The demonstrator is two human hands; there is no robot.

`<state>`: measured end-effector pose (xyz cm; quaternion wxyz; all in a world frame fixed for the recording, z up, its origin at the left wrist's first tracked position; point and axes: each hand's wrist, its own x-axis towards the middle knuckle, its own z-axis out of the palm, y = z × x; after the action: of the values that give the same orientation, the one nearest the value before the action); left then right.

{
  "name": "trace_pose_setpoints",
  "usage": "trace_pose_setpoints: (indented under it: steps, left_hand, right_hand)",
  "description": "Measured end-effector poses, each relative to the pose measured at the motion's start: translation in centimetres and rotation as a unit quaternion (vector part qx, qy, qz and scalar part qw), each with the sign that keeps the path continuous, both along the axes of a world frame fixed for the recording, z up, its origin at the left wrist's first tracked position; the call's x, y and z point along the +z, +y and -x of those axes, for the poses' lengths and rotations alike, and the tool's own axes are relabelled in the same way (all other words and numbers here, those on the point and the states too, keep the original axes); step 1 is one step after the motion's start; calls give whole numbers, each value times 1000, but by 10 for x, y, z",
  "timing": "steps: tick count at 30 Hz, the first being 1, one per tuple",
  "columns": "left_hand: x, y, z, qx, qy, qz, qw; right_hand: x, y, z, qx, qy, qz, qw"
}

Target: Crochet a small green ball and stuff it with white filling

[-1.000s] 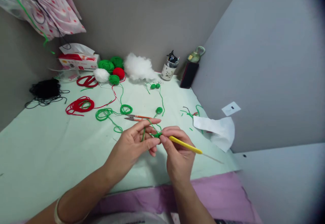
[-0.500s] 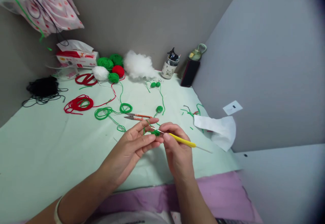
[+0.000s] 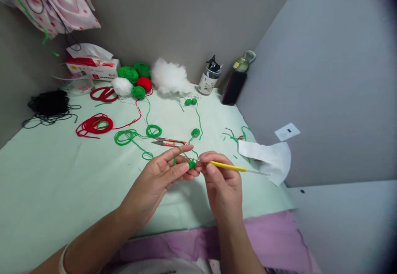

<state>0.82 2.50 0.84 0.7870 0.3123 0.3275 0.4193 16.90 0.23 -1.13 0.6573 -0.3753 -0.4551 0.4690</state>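
left hand (image 3: 161,176) pinches small green crochet piece (image 3: 192,164) steady; right hand (image 3: 221,179) pinches yellow crochet hook (image 3: 228,166), tip at piece, for stitching

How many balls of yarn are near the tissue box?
5: two green balls at the back; a red ball, a white ball and a small green ball in front. Others may be hidden.

Left hand (image 3: 158,175) palm-up, thumb and fingers pinched; right hand (image 3: 223,183) knuckles-up in a pinch too, fingertips basically touching.
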Motion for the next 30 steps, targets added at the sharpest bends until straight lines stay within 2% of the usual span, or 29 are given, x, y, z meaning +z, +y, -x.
trace_pose_setpoints:
  steps: [2, 7, 14, 19, 25, 30]
  left_hand:
    - [-1, 1, 0, -1, 3, -4, 1000]
    - [-4, 2, 1, -5, 0, -4, 1000]
    - [1, 3, 2, 8, 11, 11, 1000]
    - [2, 3, 4, 28, 35, 2, 999]
    - [3, 2, 7, 50, 78, -52, 994]
    - [5, 1, 6, 70, 117, -78, 988]
  right_hand:
    - [0, -1, -1, 0, -22, -13, 1000]
    - [-5, -2, 4, -61, -93, -63, 992]
    - [-3, 4, 8, -24, 32, -6, 999]
    - [0, 5, 9, -1, 57, 7, 998]
    - [0, 0, 8, -24, -28, -38, 999]
    - [1, -5, 9, -67, -140, -99, 983]
